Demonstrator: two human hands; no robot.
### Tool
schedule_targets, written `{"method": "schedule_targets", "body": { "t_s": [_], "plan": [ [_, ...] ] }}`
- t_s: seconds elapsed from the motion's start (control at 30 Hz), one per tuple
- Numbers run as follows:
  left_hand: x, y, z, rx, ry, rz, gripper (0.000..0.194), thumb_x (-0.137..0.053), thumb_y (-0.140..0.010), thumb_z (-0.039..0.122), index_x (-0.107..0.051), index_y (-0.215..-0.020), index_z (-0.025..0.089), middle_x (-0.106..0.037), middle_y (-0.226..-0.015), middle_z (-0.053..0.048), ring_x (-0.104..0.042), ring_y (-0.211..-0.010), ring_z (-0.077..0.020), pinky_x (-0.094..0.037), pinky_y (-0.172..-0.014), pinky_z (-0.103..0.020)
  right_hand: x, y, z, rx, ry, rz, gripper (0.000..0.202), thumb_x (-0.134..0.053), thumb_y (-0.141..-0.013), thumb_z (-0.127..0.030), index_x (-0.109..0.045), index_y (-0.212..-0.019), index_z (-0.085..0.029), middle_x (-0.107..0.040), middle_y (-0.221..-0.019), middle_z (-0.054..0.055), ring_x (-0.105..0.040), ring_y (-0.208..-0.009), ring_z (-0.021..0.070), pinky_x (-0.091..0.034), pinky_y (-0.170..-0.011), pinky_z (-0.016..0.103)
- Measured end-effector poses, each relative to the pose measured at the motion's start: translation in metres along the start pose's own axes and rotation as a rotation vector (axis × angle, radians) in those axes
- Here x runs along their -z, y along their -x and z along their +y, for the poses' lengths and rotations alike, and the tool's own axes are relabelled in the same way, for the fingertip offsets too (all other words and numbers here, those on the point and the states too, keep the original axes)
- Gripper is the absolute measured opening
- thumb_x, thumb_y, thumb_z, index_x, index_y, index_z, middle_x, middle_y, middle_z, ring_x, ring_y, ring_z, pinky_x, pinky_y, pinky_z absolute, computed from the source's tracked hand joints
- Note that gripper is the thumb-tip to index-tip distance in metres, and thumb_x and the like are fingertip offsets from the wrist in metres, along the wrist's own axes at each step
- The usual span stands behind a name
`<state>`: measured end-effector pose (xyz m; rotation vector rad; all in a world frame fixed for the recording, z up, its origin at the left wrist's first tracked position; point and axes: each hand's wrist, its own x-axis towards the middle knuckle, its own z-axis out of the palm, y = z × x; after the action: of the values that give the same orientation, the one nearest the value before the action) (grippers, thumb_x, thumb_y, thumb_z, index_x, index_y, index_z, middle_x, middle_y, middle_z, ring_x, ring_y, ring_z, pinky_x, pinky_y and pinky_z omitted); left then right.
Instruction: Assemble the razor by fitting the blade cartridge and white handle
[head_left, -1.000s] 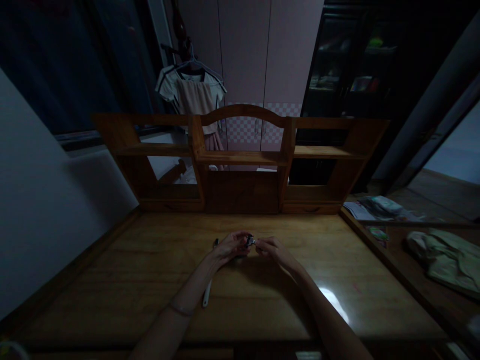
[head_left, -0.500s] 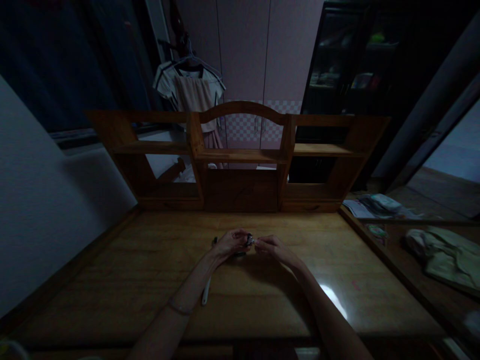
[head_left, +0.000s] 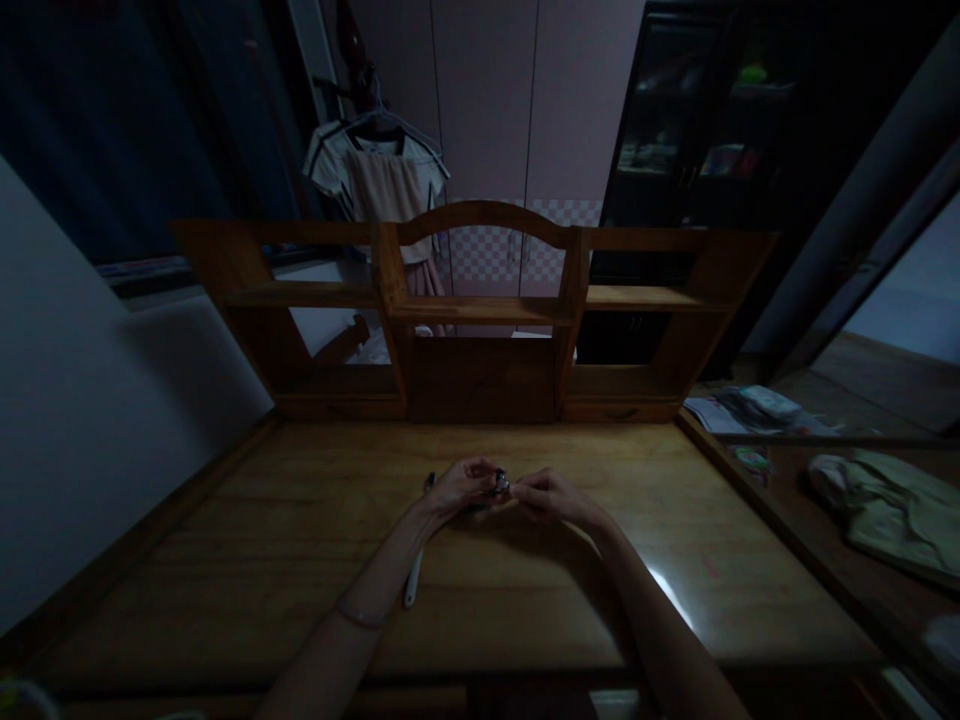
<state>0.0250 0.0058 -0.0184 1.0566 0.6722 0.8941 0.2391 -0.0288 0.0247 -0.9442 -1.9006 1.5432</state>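
Above the desk, my left hand is closed around a small dark object with shiny metal parts; its exact kind is too small to make out. My right hand pinches at the right side of this object, fingertips together. Under my left wrist lies a long tool with a pale handle, and its dark upper end shows beyond the wrist. Another dark item on the desk is mostly hidden below my left hand.
The wooden desk carries a shelf unit along its back edge. A wall stands at the left. To the right, a lower surface holds papers and a light green cloth item. Clothes hang behind the shelves.
Both hands stay almost in place over the desk. The small object has turned slightly between them, and my right fingertips have shifted a little against it.
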Motion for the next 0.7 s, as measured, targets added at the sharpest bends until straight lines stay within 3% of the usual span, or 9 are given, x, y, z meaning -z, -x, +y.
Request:
{"method": "schedule_targets", "body": {
  "t_s": [0.2,0.43,0.7],
  "plan": [
    [0.0,0.001,0.001,0.003,-0.006,-0.042,0.037,-0.079,-0.063,0.033,-0.063,-0.088,0.01,-0.066,-0.083,-0.008,-0.064,-0.074,-0.0176,-0.053,-0.07,-0.035,0.001,0.002,0.0,-0.039,0.001,-0.025,0.052,-0.048,-0.082,-0.059,-0.068,-0.098,-0.013,-0.044,-0.054,-0.004,-0.03,-0.041,0.0046,-0.022,-0.039,0.018],
    [-0.005,0.004,0.007,0.036,0.03,0.012,0.04,-0.08,-0.06,0.033,-0.064,-0.089,0.012,-0.065,-0.083,-0.006,-0.063,-0.07,-0.0148,-0.052,-0.064,-0.028,-0.004,-0.002,0.0,0.023,-0.012,0.078,0.049,-0.05,-0.082,-0.056,-0.07,-0.081,-0.011,-0.039,-0.05,-0.005,-0.03,-0.044,0.0057,-0.021,-0.042,0.02],
    [-0.013,0.006,0.008,0.014,0.121,-0.017,0.038,-0.081,-0.06,0.03,-0.063,-0.089,0.012,-0.065,-0.083,-0.004,-0.062,-0.069,-0.0125,-0.052,-0.062,-0.024,-0.007,-0.002,0.0,0.02,-0.122,0.12,0.042,-0.054,-0.082,-0.051,-0.067,-0.071,-0.012,-0.036,-0.049,-0.006,-0.027,-0.043,0.0058,-0.017,-0.041,0.021]
  ]
}}
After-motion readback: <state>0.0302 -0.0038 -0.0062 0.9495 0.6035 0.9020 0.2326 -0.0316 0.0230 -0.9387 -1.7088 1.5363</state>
